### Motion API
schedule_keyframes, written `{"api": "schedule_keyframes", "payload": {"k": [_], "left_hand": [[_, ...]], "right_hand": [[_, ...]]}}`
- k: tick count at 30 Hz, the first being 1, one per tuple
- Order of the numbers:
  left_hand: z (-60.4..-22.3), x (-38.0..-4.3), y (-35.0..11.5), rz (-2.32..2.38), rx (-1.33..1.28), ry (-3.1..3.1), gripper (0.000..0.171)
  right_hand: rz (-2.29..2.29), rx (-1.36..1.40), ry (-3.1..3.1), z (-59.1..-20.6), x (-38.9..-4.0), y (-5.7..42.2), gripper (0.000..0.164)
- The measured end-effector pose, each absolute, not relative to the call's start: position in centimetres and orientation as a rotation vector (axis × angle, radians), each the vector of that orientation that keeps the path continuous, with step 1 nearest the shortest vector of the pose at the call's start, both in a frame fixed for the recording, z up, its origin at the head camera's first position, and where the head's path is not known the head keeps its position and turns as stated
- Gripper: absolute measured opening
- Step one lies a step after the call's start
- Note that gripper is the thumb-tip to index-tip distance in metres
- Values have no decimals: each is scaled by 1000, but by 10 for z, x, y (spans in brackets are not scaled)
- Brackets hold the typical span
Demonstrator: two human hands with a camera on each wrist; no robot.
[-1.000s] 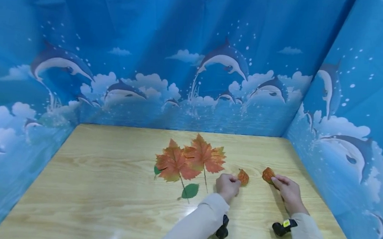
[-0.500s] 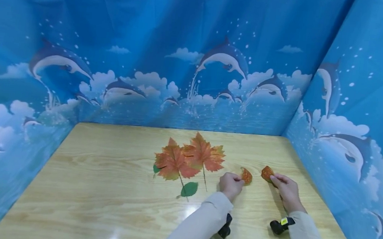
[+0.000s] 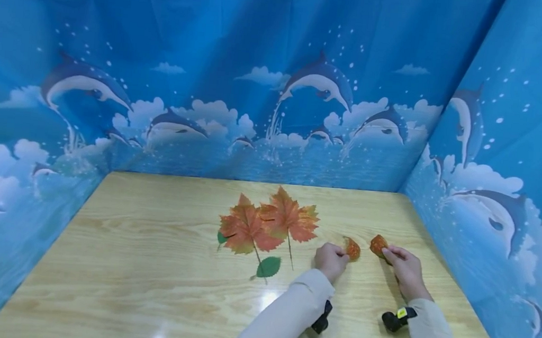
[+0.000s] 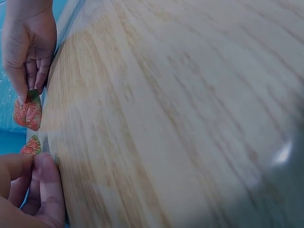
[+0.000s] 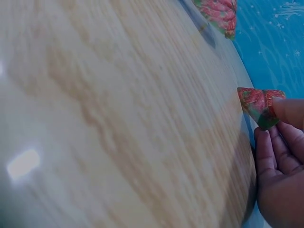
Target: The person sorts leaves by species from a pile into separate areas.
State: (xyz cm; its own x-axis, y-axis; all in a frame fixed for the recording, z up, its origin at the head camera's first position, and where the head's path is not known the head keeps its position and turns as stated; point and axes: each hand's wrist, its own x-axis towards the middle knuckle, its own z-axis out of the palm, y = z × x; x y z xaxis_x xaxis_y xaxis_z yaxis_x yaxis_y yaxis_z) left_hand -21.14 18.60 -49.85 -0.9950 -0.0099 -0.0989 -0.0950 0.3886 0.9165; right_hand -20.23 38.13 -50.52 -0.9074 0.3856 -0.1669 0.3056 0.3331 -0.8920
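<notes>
Between thumb and fingers, my left hand [image 3: 331, 261] pinches a small red-orange leaf [image 3: 353, 249], held just over the table. My right hand [image 3: 405, 271] pinches a similar leaf [image 3: 378, 246] by its edge, a short way to the right. The left wrist view shows the left hand's leaf [image 4: 31, 146] mostly covered by fingers, close to the other leaf [image 4: 28, 114]. Veins and a green tip mark the right hand's leaf [image 5: 259, 105] in the right wrist view. The two leaves stand apart with a narrow gap.
Two orange maple leaves [image 3: 247, 228] [image 3: 288, 215] with stems lie left of my hands, overlapping. A green leaf [image 3: 268, 267] lies by a stem, and another green leaf [image 3: 221, 238] peeks out. Blue dolphin curtains [image 3: 211, 79] border the wooden table [image 3: 125, 263].
My left hand has shifted a little to the right with its leaf, which has turned slightly and come closer to the other leaf. My right hand stays almost still.
</notes>
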Motion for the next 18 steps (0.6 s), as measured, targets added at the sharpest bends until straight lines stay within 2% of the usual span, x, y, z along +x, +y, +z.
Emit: {"api": "schedule_keyframes", "payload": {"k": [6,10,18], "left_hand": [[-501,-213,186,1652,25,2635,7],[-504,-214,184,1675,99,2590,19],[-506,-211,181,1633,240,2440,43]], "right_hand": [[1646,-613,-2490,-504,-200,379,42],[1637,-605,-2485,-504,-201,379,39],[1571,-601,-2581,-503,-198,378,49]]}}
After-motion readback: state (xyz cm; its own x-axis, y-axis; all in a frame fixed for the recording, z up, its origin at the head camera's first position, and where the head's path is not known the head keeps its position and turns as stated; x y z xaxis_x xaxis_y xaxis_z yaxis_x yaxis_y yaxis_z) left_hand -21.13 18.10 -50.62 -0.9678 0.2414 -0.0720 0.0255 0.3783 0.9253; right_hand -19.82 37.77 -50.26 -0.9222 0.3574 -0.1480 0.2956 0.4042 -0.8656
